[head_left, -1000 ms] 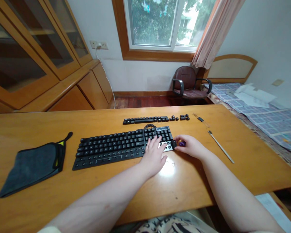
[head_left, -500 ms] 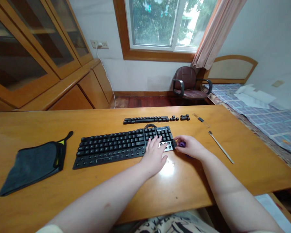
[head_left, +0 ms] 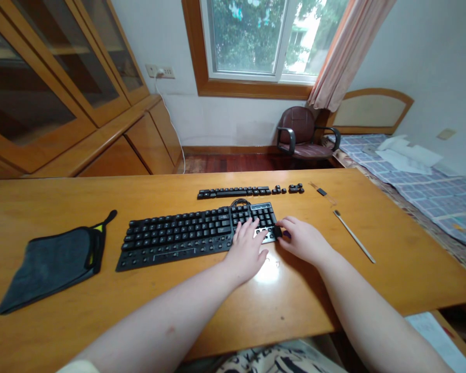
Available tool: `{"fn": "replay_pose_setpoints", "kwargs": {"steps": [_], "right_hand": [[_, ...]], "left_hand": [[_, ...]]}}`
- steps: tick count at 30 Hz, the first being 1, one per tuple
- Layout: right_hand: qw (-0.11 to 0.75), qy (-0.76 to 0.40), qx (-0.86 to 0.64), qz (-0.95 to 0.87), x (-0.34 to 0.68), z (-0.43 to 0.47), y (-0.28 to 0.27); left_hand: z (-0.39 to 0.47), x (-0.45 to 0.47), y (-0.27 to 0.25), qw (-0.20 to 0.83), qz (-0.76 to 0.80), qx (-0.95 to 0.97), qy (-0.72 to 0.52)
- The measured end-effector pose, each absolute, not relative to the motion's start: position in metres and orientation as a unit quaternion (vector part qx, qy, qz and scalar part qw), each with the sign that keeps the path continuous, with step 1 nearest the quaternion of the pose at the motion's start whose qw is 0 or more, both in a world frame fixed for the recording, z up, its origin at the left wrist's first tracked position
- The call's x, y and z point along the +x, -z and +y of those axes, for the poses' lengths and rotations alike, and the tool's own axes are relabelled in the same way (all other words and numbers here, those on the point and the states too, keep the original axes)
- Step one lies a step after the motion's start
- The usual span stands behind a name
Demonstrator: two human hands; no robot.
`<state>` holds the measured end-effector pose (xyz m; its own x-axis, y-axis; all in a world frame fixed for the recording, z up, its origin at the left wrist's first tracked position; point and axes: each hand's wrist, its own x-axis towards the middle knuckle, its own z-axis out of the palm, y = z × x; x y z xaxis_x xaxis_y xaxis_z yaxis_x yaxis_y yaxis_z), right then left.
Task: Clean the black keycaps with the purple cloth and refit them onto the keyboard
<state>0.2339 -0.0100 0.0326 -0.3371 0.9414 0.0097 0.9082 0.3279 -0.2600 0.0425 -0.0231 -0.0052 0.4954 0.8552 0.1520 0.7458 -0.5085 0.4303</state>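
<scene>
A black keyboard (head_left: 178, 230) lies at a slant on the wooden desk, its front row and some number pad places without keycaps. My left hand (head_left: 248, 243) rests with fingers spread on its right part, over the number pad. At the keyboard's right edge, my right hand (head_left: 301, 238) pinches a small black piece (head_left: 278, 231) between thumb and fingers. A bit of something purple (head_left: 286, 234) shows under that hand, mostly hidden, and I cannot tell its kind. Loose black keycaps (head_left: 233, 192) stand in a row behind the keyboard.
A folded grey cloth (head_left: 58, 259) with a black loop lies on the left. To the right are a thin stick-like brush (head_left: 353, 235) and a small dark-handled wire tool (head_left: 321, 191). Behind the desk (head_left: 159, 321) stand an armchair (head_left: 301, 129) and a bed (head_left: 373, 150).
My right hand has shifted slightly left against the keyboard's edge, with the black piece. The purple thing is now more covered by its fingers. My left hand stays in place.
</scene>
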Motion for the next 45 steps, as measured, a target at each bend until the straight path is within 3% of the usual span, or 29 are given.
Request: {"fn": "replay_pose_setpoints", "kwargs": {"steps": [21,37,45], "right_hand": [[0.046,-0.063,-0.61,-0.789,0.221,-0.016,-0.029],[0.037,-0.121,-0.611,-0.781,0.226,-0.013,-0.03],[0.009,-0.078,-0.608,-0.79,0.228,-0.013,-0.032]], "left_hand": [[-0.023,0.042,0.006,0.155,0.467,0.851,-0.182],[-0.023,0.042,0.003,0.169,0.472,0.847,-0.175],[-0.023,0.042,0.004,0.172,0.469,0.847,-0.179]]}}
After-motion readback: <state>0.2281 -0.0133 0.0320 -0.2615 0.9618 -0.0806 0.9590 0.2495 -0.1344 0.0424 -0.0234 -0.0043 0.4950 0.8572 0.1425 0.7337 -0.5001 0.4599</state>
